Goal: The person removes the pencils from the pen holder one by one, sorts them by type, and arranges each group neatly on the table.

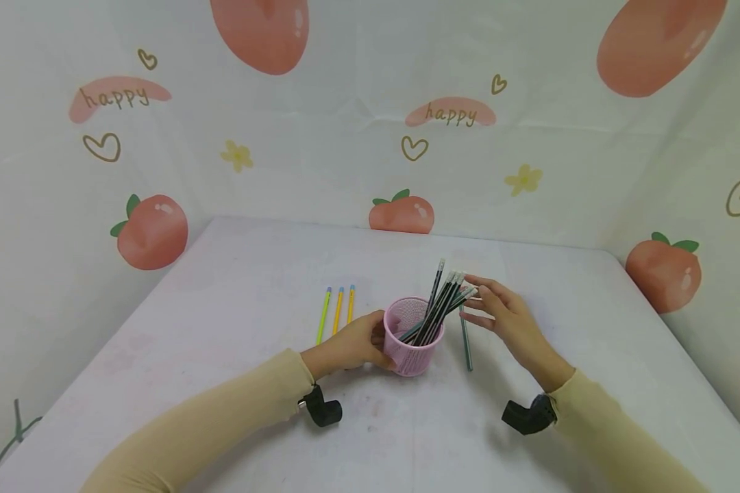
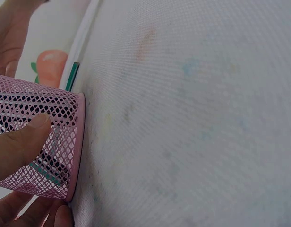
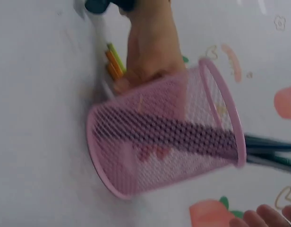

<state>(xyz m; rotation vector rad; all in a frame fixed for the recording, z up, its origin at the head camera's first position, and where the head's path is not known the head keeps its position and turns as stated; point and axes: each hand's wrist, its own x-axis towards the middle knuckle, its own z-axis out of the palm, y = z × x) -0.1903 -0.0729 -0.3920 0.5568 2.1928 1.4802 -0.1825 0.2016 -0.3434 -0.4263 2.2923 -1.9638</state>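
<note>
My left hand (image 1: pixel 358 342) grips a pink mesh pencil cup (image 1: pixel 412 363) from its left side. In the left wrist view the thumb (image 2: pixel 22 142) lies on the mesh, and other fingers show beyond the cup's lower side. Several dark pencils (image 1: pixel 434 311) with white erasers lean to the right inside the cup. Beside their upper ends is my right hand (image 1: pixel 508 318), its fingers loosely spread and apparently holding nothing. The right wrist view shows its fingertips (image 3: pixel 263 218) apart from the cup. On the table right of the cup lies a teal pencil (image 1: pixel 466 346).
Left of the cup, a lime pencil (image 1: pixel 324 315) and two orange-yellow pencils (image 1: pixel 338 311) lie side by side, partly hidden by the left hand. The white table (image 1: pixel 271 267) meets a printed cloth backdrop (image 1: pixel 321 171) at the back and sides.
</note>
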